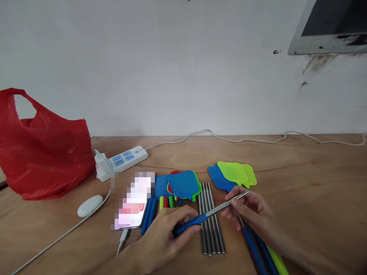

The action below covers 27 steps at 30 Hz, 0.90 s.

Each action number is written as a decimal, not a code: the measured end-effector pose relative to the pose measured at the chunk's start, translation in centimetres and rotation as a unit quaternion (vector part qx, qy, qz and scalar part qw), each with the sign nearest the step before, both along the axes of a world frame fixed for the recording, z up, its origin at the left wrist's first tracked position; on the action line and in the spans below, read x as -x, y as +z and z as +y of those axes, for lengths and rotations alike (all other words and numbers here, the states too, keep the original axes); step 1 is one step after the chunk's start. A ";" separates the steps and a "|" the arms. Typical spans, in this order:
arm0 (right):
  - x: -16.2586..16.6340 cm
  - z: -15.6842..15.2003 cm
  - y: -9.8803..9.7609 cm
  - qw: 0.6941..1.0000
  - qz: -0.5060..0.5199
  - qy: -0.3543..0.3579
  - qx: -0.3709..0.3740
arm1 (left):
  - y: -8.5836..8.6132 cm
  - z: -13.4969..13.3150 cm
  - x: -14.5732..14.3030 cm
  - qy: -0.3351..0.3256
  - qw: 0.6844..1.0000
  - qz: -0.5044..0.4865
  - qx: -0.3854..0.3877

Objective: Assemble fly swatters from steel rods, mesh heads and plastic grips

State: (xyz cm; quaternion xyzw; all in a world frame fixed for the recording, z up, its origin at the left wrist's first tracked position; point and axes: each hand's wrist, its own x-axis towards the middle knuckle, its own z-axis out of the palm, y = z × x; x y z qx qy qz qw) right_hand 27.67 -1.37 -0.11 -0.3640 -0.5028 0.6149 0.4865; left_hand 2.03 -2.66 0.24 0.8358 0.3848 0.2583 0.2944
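My left hand (pixel 164 236) is closed around the blue grip of a metal rod (pixel 213 211), near the table's front edge. My right hand (pixel 249 210) pinches the bare metal end of the same rod with its fingertips. The rod lies slanted above a row of several loose metal rods (pixel 210 225). Under my right wrist lie assembled fly swatters (pixel 232 173) with blue and green mesh heads and blue and yellow-green handles. A pile of loose mesh heads (pixel 180 185) sits left of the rods, with coloured grip tubes (pixel 160 204) beside it.
A phone (pixel 133 204) lies on the wooden table (pixel 301 172), a cable plugged into it. A white power strip (pixel 122 160), a white oval case (pixel 90 205) and a red plastic bag (pixel 40 152) are to the left. A white cord runs along the wall.
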 end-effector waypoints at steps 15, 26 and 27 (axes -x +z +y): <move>-0.2 0.5 0.7 0.996 0.017 -0.082 0.040 | 0.9 0.2 -0.1 0.044 0.997 -0.005 -0.069; -0.8 0.9 0.3 0.988 0.032 -0.123 0.091 | -1.0 1.4 0.3 0.137 0.958 0.155 -0.198; -0.7 0.9 0.3 0.988 0.027 -0.117 0.093 | -0.8 1.4 0.3 0.141 0.957 0.151 -0.204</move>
